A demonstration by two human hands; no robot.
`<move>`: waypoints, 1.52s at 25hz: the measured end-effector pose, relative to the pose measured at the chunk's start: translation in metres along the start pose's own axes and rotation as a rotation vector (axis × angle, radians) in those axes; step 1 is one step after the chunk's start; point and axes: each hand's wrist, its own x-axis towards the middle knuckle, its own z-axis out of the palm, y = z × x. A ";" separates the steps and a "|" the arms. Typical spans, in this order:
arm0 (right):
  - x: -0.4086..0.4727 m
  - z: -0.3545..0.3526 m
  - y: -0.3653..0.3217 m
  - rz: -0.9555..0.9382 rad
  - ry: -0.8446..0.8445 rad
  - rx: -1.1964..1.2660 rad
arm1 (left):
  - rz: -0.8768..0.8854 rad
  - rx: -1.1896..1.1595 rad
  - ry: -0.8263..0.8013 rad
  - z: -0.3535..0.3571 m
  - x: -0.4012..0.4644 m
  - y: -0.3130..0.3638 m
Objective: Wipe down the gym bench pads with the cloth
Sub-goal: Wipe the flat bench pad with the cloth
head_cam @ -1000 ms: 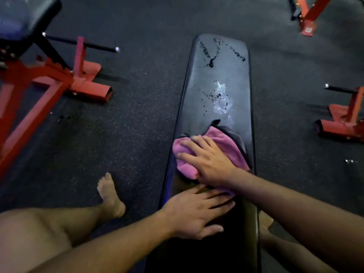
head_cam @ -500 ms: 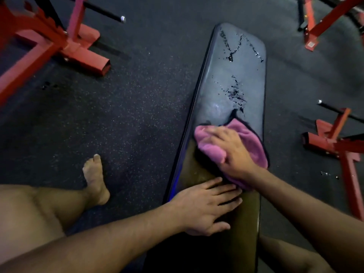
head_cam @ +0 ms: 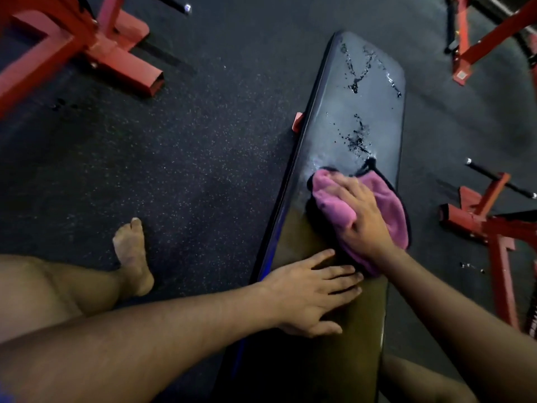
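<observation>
The right hand (head_cam: 360,216) presses flat-fingered on the pink cloth (head_cam: 389,210) mid-surface to mop droplets beyond, while the spread left hand (head_cam: 313,289) braces the bench pad (head_cam: 374,112).

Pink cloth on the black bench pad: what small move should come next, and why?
Probably push the pink microfibre cloth forward under the right hand onto the wet droplets just beyond it; the long black vinyl bench pad is still spotted there, and the left hand lies flat on the near end.
</observation>
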 end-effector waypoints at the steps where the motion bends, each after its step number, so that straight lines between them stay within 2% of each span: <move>1: -0.010 0.006 -0.007 0.008 -0.011 0.056 | -0.009 -0.001 0.016 0.001 -0.001 0.001; 4: 0.010 0.020 -0.033 -0.082 -0.052 0.102 | -0.031 -0.059 0.010 -0.002 -0.003 0.004; 6: 0.052 0.009 -0.039 -0.219 -0.158 0.063 | -0.028 -0.053 0.017 -0.003 -0.001 0.006; 8: 0.103 -0.006 -0.033 -0.241 -0.283 -0.003 | -0.044 -0.039 0.009 -0.004 0.001 0.008; 12: 0.183 -0.015 -0.037 -0.307 -0.678 -0.518 | -0.155 -0.055 0.000 -0.008 -0.016 0.007; 13: 0.187 -0.010 -0.048 -0.269 -0.768 -0.643 | -0.155 -0.048 0.002 -0.007 -0.021 0.005; 15: 0.180 0.010 -0.079 -0.218 -0.927 -0.720 | -0.152 -0.047 0.012 -0.003 -0.028 0.003; 19: 0.107 0.056 -0.153 -0.371 -1.269 -0.534 | -0.156 -0.182 0.042 -0.006 -0.022 0.003; 21: 0.095 0.051 -0.157 -0.432 -1.298 -0.506 | -0.154 -0.223 0.052 -0.006 -0.022 0.001; 23: 0.125 0.039 -0.130 -0.433 -1.246 -0.590 | -0.150 -0.164 0.038 -0.005 -0.025 0.001; 26: 0.197 0.018 -0.075 -0.303 -1.067 -0.760 | -0.155 -0.130 0.055 -0.008 -0.026 0.000; 28: 0.214 0.014 -0.062 -0.244 -1.008 -0.827 | -0.159 -0.132 0.058 -0.010 -0.025 0.000; 31: 0.177 0.034 -0.095 -0.315 -1.102 -0.786 | -0.155 -0.150 0.059 -0.009 -0.024 0.000; 34: 0.123 0.040 -0.129 -0.475 -1.218 -0.584 | -0.144 -0.207 0.043 -0.010 -0.022 -0.001; 36: 0.134 0.026 -0.117 -0.521 -1.153 -0.605 | -0.146 -0.205 0.044 -0.010 -0.023 -0.001; 38: 0.174 0.013 -0.080 -0.464 -1.067 -0.717 | -0.158 -0.173 0.031 -0.011 -0.024 -0.001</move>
